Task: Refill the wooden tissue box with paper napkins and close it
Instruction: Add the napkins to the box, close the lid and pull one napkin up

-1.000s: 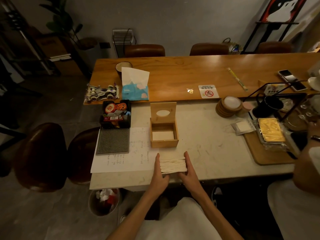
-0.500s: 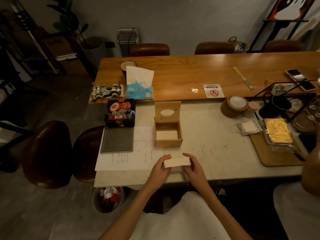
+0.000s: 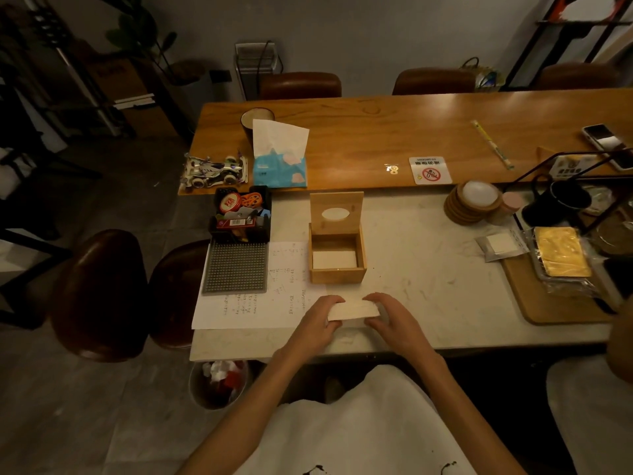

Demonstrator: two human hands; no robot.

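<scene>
Holding one end each, the left hand [image 3: 320, 320] and the right hand [image 3: 394, 318] are closed on the stack of paper napkins [image 3: 352, 310], just above the marble table [image 3: 428, 269]. Behind it the wooden tissue box [image 3: 337, 265] stands open, lid [image 3: 336, 210] upright, with few napkins inside. I judge that loading and closing are not yet done.

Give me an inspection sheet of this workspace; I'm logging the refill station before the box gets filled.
Surface: pale marble table, partly covered.
Job's things: square wooden tissue box open, lid upright, few white napkins inside; white napkin stack held near the table's front edge.
Clutter: handwritten paper sheet, grey studded mat, black organiser tray, wooden coaster stack.
Hands: left hand and right hand grip the stack's ends.
Cables: nothing seen.
Surroundings: brown chairs, waste bin.
</scene>
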